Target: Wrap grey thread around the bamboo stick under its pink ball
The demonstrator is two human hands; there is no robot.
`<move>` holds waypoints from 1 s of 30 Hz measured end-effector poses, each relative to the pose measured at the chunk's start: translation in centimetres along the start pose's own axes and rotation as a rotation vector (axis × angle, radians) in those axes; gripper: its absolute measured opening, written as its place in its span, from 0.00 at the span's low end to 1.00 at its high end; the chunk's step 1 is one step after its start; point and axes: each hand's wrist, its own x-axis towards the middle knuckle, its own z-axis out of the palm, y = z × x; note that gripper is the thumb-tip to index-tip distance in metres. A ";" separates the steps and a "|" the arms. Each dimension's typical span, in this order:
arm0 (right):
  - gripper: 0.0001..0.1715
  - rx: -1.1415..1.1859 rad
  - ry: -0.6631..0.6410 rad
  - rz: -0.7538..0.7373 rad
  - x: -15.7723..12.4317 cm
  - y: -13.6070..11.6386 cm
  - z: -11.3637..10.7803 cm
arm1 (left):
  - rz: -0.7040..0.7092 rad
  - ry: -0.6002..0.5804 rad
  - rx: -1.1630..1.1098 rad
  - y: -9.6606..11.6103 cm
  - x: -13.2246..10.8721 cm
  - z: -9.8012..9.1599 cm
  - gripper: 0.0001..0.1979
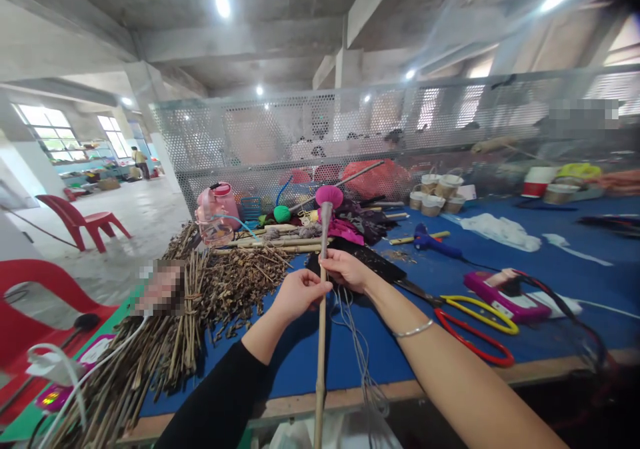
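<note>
A long bamboo stick [321,342] stands nearly upright before me, its top end wrapped in grey cord. My left hand [300,294] is closed, thumb and fingertips pinching at the stick. Just above it, my right hand [349,270] has its fingers closed round the stick below the wrapped part. Loose grey cord [356,349] hangs down from the hands past the table edge. At the stick's tip is a magenta ball [329,196]; whether it is joined to the stick or lies behind it I cannot tell.
Bundled dry stalks [175,336] cover the table's left. Large scissors with red and yellow handles [475,322] lie right, near a blue glue gun [437,242] and a purple power strip [507,296]. A perforated metal screen [280,129] closes the back; small buckets [437,192] stand there.
</note>
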 end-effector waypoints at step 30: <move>0.20 -0.032 -0.013 -0.008 -0.1 0.0 0.4 | -0.079 -0.105 -0.159 0.0 -0.2 0.2 0.20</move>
